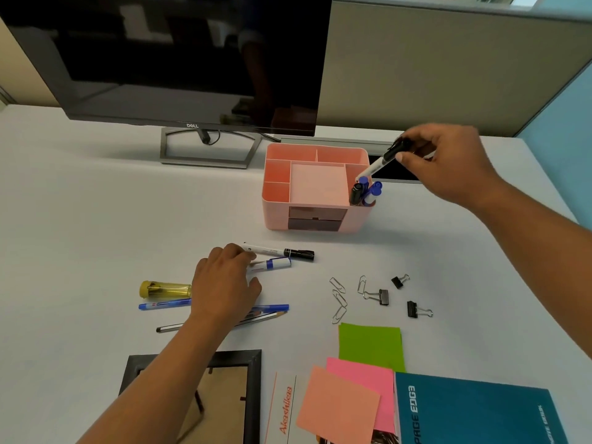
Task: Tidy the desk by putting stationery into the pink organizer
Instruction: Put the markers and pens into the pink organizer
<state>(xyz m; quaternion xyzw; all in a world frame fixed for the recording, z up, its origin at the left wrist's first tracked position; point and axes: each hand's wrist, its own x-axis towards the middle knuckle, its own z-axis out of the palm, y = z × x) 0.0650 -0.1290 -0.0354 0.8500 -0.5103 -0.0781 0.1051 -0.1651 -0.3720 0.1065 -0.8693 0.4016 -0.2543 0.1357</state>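
Observation:
The pink organizer [275, 200] stands mid-desk with several markers [365, 192] upright in its front right slot. My right hand [448, 165] pinches the black cap end of a white marker [381, 161], tilted with its lower end over that slot. My left hand [224, 283] reaches over the desk, its fingertips on a blue-and-white marker [275, 263]. A black-capped white marker [282, 251] lies just beyond it. Under and beside that hand lie blue pens [163, 305], a pencil [269, 316] and a yellow tube [165, 289].
Paper clips [339, 299] and binder clips [381, 296] lie right of centre. Green [371, 347], pink and orange sticky notes [339, 408], a teal notebook [474, 411] and a black photo frame [253, 379] fill the near edge. A monitor [179, 59] stands behind.

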